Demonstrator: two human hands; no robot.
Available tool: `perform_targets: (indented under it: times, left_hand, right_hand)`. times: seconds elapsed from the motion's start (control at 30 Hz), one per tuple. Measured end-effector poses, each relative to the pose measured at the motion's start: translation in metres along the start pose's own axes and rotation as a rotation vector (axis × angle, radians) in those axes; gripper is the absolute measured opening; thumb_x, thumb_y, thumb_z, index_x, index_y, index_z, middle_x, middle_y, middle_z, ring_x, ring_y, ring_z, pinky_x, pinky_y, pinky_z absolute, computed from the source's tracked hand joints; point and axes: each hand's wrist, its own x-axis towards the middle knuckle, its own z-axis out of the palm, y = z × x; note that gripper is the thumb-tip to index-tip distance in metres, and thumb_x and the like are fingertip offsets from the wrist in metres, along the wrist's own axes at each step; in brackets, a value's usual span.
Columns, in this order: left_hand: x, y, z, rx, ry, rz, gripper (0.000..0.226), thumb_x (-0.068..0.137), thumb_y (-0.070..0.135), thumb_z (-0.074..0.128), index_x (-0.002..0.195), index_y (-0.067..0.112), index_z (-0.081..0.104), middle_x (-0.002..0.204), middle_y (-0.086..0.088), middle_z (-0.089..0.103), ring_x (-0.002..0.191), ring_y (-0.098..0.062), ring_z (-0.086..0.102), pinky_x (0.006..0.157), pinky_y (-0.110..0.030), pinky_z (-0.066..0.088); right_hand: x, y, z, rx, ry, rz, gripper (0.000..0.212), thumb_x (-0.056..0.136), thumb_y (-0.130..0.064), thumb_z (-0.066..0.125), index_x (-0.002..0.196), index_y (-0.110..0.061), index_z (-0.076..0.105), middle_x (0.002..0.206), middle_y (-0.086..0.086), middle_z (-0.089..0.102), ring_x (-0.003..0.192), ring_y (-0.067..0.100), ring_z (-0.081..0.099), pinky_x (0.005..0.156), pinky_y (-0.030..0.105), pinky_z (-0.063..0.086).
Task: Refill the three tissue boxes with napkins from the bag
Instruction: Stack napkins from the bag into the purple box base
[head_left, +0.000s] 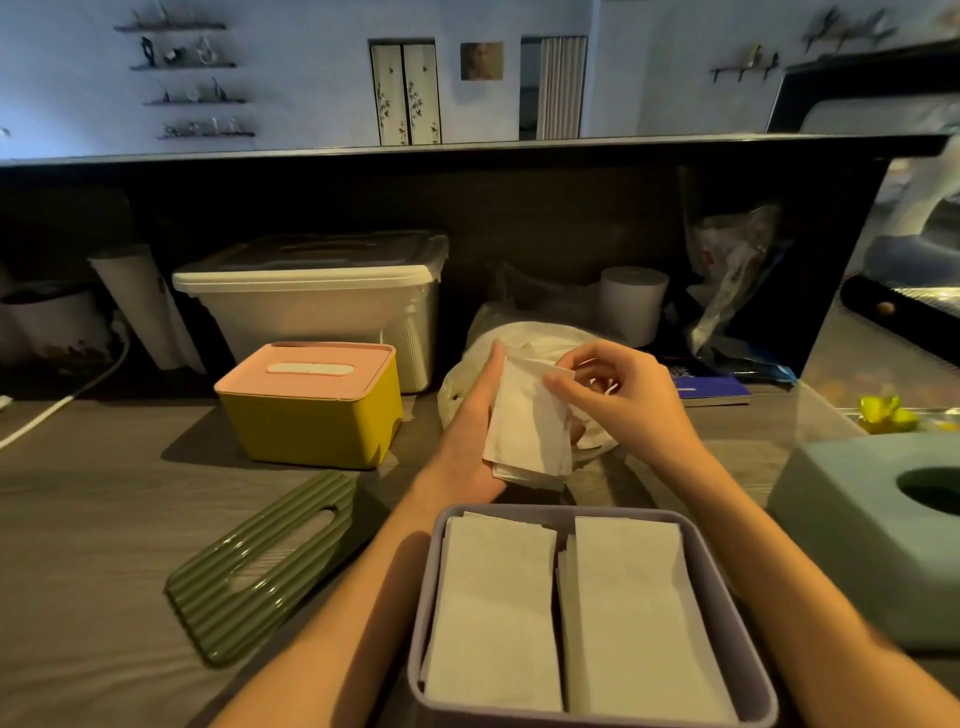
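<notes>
Working from the near edge of the counter (93, 519) outward: the open grey box (592, 618) sits closest, lid off, with two stacks of napkins lying side by side inside it. Its ridged green lid (260, 566) lies flat on the counter to the left. A pale blue-green box (872, 530) stands at the right, its round opening facing up.

Just beyond the grey box, the left hand (467, 441) supports a small stack of napkins (530, 421) from beneath and beside, fingers extended along it. The right hand (618, 395) pinches the stack's top edge between thumb and curled fingers.

The white plastic bag (524, 343) lies directly behind the hands. The yellow box (311, 405) with its pink lid on stands farther left, in front of a lidded white bin (317, 296).

Risk: the held stack appears loosely aligned; a light pinch could let sheets fan out or slip. The grey box looks nearly full, so added napkins may crumple or block the lid.
</notes>
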Motion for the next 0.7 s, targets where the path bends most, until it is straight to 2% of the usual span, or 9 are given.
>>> perform_targets:
  times: [0.1, 0.17, 0.23, 0.3, 0.37, 0.47, 0.57, 0.7]
  left_hand:
    - [0.001, -0.008, -0.008, 0.081, 0.005, 0.026, 0.055, 0.085, 0.038, 0.073, 0.136, 0.026, 0.053, 0.12, -0.008, 0.073, 0.111, -0.027, 0.07, 0.092, -0.044, 0.058]
    - [0.004, -0.011, -0.014, 0.093, 0.0, 0.034, 0.062, 0.086, 0.024, 0.077, 0.141, 0.024, 0.048, 0.127, -0.011, 0.069, 0.117, -0.031, 0.067, 0.097, -0.047, 0.056]
    - [0.004, -0.011, -0.016, 0.087, -0.014, 0.048, 0.066, 0.084, 0.023, 0.078, 0.142, 0.025, 0.046, 0.13, -0.012, 0.067, 0.12, -0.032, 0.065, 0.1, -0.05, 0.054]
    - [0.004, -0.009, -0.017, 0.088, -0.041, 0.077, 0.064, 0.082, 0.024, 0.078, 0.139, 0.028, 0.047, 0.129, -0.01, 0.068, 0.119, -0.032, 0.065, 0.102, -0.05, 0.053]
    - [0.002, -0.008, -0.017, 0.09, -0.073, 0.091, 0.057, 0.083, 0.021, 0.075, 0.133, 0.031, 0.049, 0.124, -0.009, 0.071, 0.112, -0.03, 0.07, 0.096, -0.047, 0.056]
    - [0.003, -0.007, -0.02, 0.116, -0.093, 0.09, 0.045, 0.091, 0.017, 0.071, 0.128, 0.033, 0.05, 0.117, -0.007, 0.074, 0.105, -0.029, 0.073, 0.084, -0.041, 0.061]
    - [0.001, -0.007, -0.02, 0.179, -0.086, 0.081, 0.051, 0.091, 0.02, 0.071, 0.136, 0.029, 0.048, 0.119, -0.009, 0.073, 0.105, -0.028, 0.073, 0.079, -0.037, 0.061]
    - [0.001, -0.007, -0.02, 0.238, -0.106, 0.098, 0.049, 0.091, 0.023, 0.07, 0.135, 0.03, 0.049, 0.12, -0.007, 0.073, 0.104, -0.027, 0.073, 0.084, -0.038, 0.06]
  right_hand:
    - [-0.002, 0.0, 0.001, -0.028, 0.085, -0.041, 0.016, 0.09, -0.033, 0.077, 0.1, -0.023, 0.07, 0.094, -0.015, 0.069, 0.089, -0.005, 0.064, 0.064, 0.008, 0.049]
    - [0.0, 0.002, -0.002, -0.029, 0.145, 0.013, 0.023, 0.089, -0.04, 0.075, 0.106, -0.026, 0.067, 0.098, -0.017, 0.067, 0.09, 0.0, 0.065, 0.066, 0.012, 0.052]
    - [0.003, 0.001, -0.007, -0.016, 0.078, 0.174, 0.028, 0.089, -0.046, 0.073, 0.11, -0.03, 0.064, 0.101, -0.018, 0.064, 0.091, 0.004, 0.064, 0.064, 0.015, 0.051]
    - [0.004, 0.003, -0.011, 0.042, -0.048, 0.26, 0.02, 0.092, -0.047, 0.069, 0.107, -0.032, 0.068, 0.1, -0.015, 0.067, 0.095, 0.007, 0.063, 0.068, 0.016, 0.048]
    - [0.004, 0.003, -0.014, 0.133, -0.077, 0.259, 0.012, 0.095, -0.041, 0.068, 0.102, -0.033, 0.074, 0.096, -0.011, 0.072, 0.095, 0.01, 0.065, 0.072, 0.018, 0.049]
    - [0.004, 0.004, -0.015, 0.218, -0.025, 0.274, 0.016, 0.095, -0.035, 0.069, 0.107, -0.027, 0.077, 0.1, -0.009, 0.074, 0.098, 0.01, 0.065, 0.071, 0.018, 0.048]
    - [0.004, 0.003, -0.015, 0.233, 0.071, 0.262, 0.022, 0.096, -0.035, 0.067, 0.111, -0.022, 0.076, 0.103, -0.006, 0.073, 0.101, 0.01, 0.064, 0.073, 0.02, 0.048]
    - [0.004, 0.004, -0.013, 0.12, -0.104, 0.336, 0.024, 0.096, -0.047, 0.064, 0.098, -0.025, 0.072, 0.095, -0.005, 0.073, 0.093, 0.012, 0.067, 0.078, 0.028, 0.053]
